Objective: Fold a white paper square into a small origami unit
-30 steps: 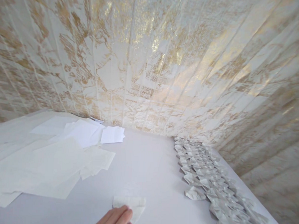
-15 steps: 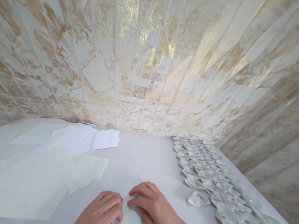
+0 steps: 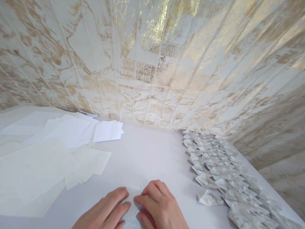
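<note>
Down at the near edge of the table (image 3: 151, 154), in the head view, we see both hands pressed flat on a small paper (image 3: 131, 220) that lies between and partly under them. Our left hand (image 3: 102, 214) rests palm down with fingers loosely together, fingertips pointing toward the far edge; it grips nothing, only presses. Our right hand (image 3: 161, 211) lies just beside it, fingers bent a little, the tips touching the paper's top edge close to the left fingertips. Neither hand is closed around anything. The paper itself is mostly hidden, and we cannot tell its fold or shape.

Toward the left edge we see a loose spread of sheets (image 3: 40, 164), overlapping, reaching to the far left corner. A small stack (image 3: 108, 130) sits at the far edge, touching that spread. Along the right edge a long heap of folded pieces (image 3: 220, 170) runs from the far right corner to the near right corner, its pieces overlapping. One folded piece (image 3: 209, 198) lies just off the heap, near our right hand but apart from it. Behind the table hangs a pale curtain (image 3: 154, 61) with gold patches.
</note>
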`<state>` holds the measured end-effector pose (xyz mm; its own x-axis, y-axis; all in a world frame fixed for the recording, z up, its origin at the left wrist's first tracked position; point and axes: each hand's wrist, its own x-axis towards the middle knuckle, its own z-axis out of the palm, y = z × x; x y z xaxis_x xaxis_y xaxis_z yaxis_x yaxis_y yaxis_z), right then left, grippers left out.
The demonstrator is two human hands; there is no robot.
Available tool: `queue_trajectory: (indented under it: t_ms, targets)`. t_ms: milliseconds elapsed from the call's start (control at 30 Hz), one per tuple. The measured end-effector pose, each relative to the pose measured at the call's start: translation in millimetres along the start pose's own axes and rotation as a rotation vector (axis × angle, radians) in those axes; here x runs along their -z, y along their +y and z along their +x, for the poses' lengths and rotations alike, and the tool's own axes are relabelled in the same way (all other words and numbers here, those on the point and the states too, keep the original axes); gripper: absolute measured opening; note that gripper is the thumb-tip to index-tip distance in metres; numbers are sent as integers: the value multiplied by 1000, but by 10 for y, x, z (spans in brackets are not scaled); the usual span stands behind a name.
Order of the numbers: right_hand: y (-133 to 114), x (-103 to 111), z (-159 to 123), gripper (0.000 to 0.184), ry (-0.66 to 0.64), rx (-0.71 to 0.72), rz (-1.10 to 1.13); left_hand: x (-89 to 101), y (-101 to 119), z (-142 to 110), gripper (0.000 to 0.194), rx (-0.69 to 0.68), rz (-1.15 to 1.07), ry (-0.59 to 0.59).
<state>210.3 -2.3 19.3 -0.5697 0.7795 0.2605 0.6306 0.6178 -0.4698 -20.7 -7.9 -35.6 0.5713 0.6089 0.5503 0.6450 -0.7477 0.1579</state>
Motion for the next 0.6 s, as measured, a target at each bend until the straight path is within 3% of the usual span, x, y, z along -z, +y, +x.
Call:
queue_trajectory:
  t_ms: [167,367,533,600]
  targets:
    - [-32,-22,-3,41,18,-47,125,93,43,101,43,10,-86,3]
    - [-72,-55,3,43,0,-108,151,315,133,315,48,51,-145,-52]
    - [-91,-82,-6,42,-3,-136,130,189,131,176,24,159,-232,-112]
    - [-97,-83,-8,45,-4,-142,135,135,125,108,33,173,-244,-118]
